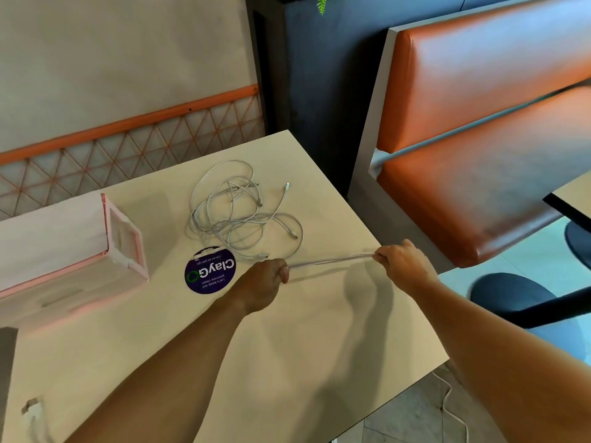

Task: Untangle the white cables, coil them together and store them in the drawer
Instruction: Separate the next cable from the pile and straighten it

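1. Because a length of white cable is stretched between them, the left hand [271, 276] and the right hand [399, 260] sit apart on the near side of the round purple sticker [210, 270]; the left is just beside the sticker and the right is well off toward the surface's [287, 362] edge.
2. The left hand is curled into a closed fist around one part of the taut cable [329, 259]. The right hand pinches the other part with fingers folded shut, so the span runs straight and lifted off the surface, most likely to draw one strand clear of the knot.
3. The stretched piece looks thin, smooth and slightly glossy. It is blurred, so whether it is one strand or two laid together I cannot tell.
4. The surface is a flat, pale beige, matte sheet with square edges; a thin white lead [451, 407] trails on the floor past its near corner.
5. The sticker is flat and printed with white lettering.
6. Just behind the sticker lies the tangled heap of white cables [236, 212]: soft, round-section leads in loose overlapping loops, several small plugs showing at their ends.
7. Left of the sticker stands the pink drawer box [80, 247], boxy, with a pale washed-out finish. Its open end faces the sticker, probably placed close for storing the coil.
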`<state>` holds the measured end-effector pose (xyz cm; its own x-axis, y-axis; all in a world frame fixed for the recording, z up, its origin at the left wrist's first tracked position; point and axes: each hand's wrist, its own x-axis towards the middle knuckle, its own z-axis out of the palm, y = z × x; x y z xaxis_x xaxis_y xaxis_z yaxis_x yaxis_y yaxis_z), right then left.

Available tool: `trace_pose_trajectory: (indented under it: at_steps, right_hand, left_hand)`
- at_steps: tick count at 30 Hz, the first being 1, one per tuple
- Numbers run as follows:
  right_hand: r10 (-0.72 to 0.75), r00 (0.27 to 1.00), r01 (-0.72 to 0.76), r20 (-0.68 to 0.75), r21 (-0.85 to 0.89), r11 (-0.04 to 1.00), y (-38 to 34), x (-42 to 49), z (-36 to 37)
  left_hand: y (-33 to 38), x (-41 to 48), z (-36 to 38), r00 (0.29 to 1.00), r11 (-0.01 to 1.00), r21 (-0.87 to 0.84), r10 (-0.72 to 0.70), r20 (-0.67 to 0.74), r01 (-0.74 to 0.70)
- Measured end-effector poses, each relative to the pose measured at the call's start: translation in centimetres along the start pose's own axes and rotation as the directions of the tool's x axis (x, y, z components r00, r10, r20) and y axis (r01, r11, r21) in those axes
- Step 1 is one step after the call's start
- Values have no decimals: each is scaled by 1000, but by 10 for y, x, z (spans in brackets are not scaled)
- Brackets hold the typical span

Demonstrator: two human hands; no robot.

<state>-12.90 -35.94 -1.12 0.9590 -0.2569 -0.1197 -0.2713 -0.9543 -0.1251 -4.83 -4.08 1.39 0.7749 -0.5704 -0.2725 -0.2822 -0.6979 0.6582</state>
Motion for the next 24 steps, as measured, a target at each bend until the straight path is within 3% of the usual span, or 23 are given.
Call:
trace_pose_trajectory:
  at_steps: [14, 19, 24]
  right_hand:
    - [166, 976, -170, 139, 21, 985, -4, 1, 6]
    - [-44, 983, 60, 178, -90, 994, -31, -2, -4]
    - [-393, 899, 347, 195, 233, 909, -103, 1, -11]
  left_hand:
    - [9, -3, 9, 996, 999, -29, -39, 85, 42]
    - [7, -5, 5, 998, 999, 51, -9, 57, 6]
    - [12, -5, 3, 999, 1000, 23, 2, 46, -3]
